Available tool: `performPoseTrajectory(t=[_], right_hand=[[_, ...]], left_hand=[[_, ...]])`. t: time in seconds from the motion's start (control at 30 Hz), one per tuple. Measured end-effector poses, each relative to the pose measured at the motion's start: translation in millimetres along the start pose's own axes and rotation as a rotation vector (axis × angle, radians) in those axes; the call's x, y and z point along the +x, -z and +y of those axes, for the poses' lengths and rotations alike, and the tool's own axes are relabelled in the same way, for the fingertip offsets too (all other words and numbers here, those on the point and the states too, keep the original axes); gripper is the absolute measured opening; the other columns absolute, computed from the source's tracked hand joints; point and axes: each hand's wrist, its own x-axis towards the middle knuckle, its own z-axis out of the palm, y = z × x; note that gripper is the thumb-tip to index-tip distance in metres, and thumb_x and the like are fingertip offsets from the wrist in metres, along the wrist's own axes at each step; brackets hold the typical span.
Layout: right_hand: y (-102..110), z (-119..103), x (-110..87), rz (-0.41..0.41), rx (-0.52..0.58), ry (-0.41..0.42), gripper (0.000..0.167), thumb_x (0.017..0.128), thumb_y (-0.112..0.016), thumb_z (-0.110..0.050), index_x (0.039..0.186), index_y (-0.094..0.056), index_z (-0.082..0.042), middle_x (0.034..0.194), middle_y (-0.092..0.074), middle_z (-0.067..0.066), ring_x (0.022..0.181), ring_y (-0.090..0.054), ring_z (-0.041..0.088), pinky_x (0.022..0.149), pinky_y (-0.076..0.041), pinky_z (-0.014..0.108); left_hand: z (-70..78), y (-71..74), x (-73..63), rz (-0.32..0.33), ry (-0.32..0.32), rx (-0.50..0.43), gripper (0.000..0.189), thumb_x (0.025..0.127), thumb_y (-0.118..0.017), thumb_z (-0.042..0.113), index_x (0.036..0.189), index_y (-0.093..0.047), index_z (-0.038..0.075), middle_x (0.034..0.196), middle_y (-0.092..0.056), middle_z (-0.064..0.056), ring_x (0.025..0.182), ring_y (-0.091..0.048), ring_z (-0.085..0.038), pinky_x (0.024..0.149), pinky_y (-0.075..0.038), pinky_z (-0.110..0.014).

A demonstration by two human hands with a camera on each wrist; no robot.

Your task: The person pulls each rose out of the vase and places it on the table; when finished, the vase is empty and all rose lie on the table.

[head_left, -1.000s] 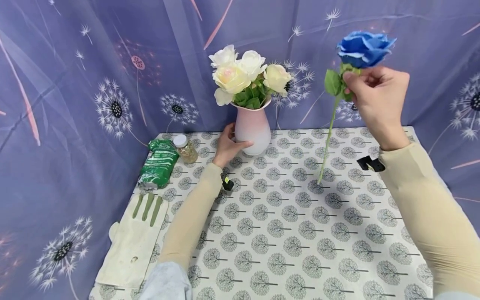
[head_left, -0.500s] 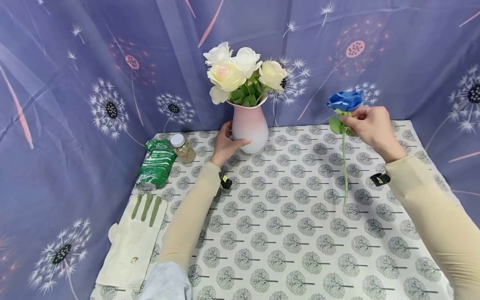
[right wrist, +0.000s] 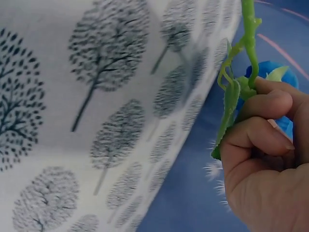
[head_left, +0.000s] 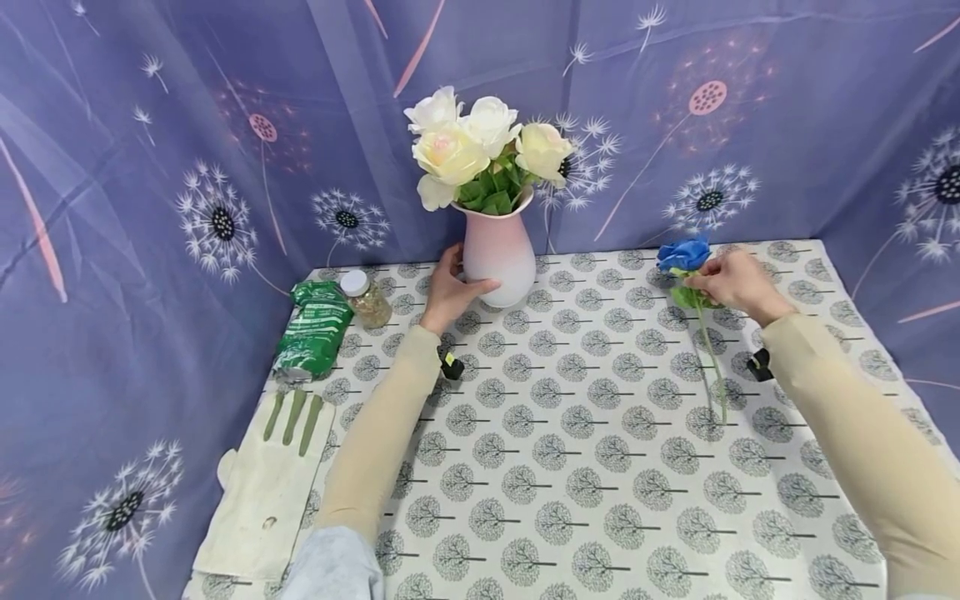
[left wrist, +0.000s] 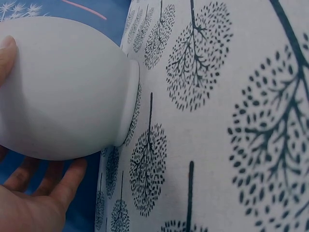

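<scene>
A pink-to-white vase (head_left: 499, 250) stands upright near the back of the table, holding several white and pale yellow artificial roses (head_left: 452, 156). My left hand (head_left: 452, 292) grips its lower left side, thumb across the front; in the left wrist view the fingers (left wrist: 67, 181) curl under the round body (left wrist: 63, 92). On the right, my right hand (head_left: 738, 283) pinches a blue artificial rose (head_left: 684, 254) just below its bloom. Its green stem (head_left: 712, 358) slants down toward me, close over the cloth. Leaves (right wrist: 227, 118) hang beside the fingers in the right wrist view.
At the left edge lie a green packet (head_left: 313, 329), a lidded jar (head_left: 366, 300) of small dried bits, and a pale glove (head_left: 258, 492) with green strips. A tree-print cloth (head_left: 558, 533) covers the table. A purple dandelion curtain (head_left: 600, 50) hangs behind.
My right hand has lowered the blue rose from high beside the vase down to near the tabletop, its stem tilting toward me. The left hand has kept its grip on the vase.
</scene>
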Motion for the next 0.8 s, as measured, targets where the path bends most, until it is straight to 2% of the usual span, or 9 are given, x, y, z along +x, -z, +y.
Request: performPoseTrajectory(t=[0.2,0.3,0.53,0.7,0.8], right_hand=[[-7.7,15.3,13.6,0.008,-0.044,0.01,0.031,0.107,-0.068,-0.026,0.084,-0.076,-0.006,0.064,-0.064,-0.004,0.06,-0.052,0.014,0.059,-0.043,0.031],[-11.6,20.9,18.1,0.011,-0.058,0.01,0.032,0.106,-0.068,-0.025,0.08,-0.073,-0.007,0.061,-0.062,-0.004,0.058,-0.049,0.015,0.057,-0.041,0.031],[-18.7,28.3,23.6,0.021,-0.084,0.013,0.027,0.104,-0.071,-0.022,0.087,-0.076,-0.001,0.067,-0.065,-0.001,0.064,-0.054,0.017,0.056,-0.045,0.031],[-21.2,27.6,24.7,0.044,-0.116,0.016,0.026,0.102,-0.073,-0.021,0.089,-0.076,0.001,0.072,-0.068,0.002,0.067,-0.055,0.019,0.06,-0.046,0.032],[-22.5,27.1,24.7,0.038,-0.108,0.006,0.025,0.101,-0.073,-0.02,0.096,-0.077,0.004,0.075,-0.069,0.003,0.069,-0.055,0.019,0.06,-0.046,0.033]], left_hand=[[0.7,0.4,0.5,-0.004,0.01,-0.01,0.108,0.079,-0.099,0.024,0.167,-0.038,0.012,0.154,-0.058,-0.023,0.139,-0.06,-0.04,0.118,-0.055,-0.054],[1.1,0.5,0.7,-0.005,0.007,-0.009,0.107,0.079,-0.099,0.024,0.167,-0.039,0.012,0.154,-0.058,-0.023,0.139,-0.06,-0.041,0.118,-0.055,-0.054],[-0.5,0.1,0.6,-0.007,0.007,0.001,0.108,0.079,-0.099,0.026,0.167,-0.039,0.012,0.154,-0.058,-0.022,0.139,-0.06,-0.04,0.118,-0.055,-0.054],[-0.7,0.4,1.3,0.0,0.01,0.005,0.108,0.078,-0.099,0.026,0.167,-0.039,0.012,0.154,-0.058,-0.022,0.139,-0.06,-0.041,0.118,-0.055,-0.054],[-0.2,0.6,1.2,0.006,0.01,0.013,0.108,0.078,-0.099,0.027,0.167,-0.039,0.012,0.153,-0.059,-0.023,0.139,-0.061,-0.042,0.118,-0.055,-0.054]])
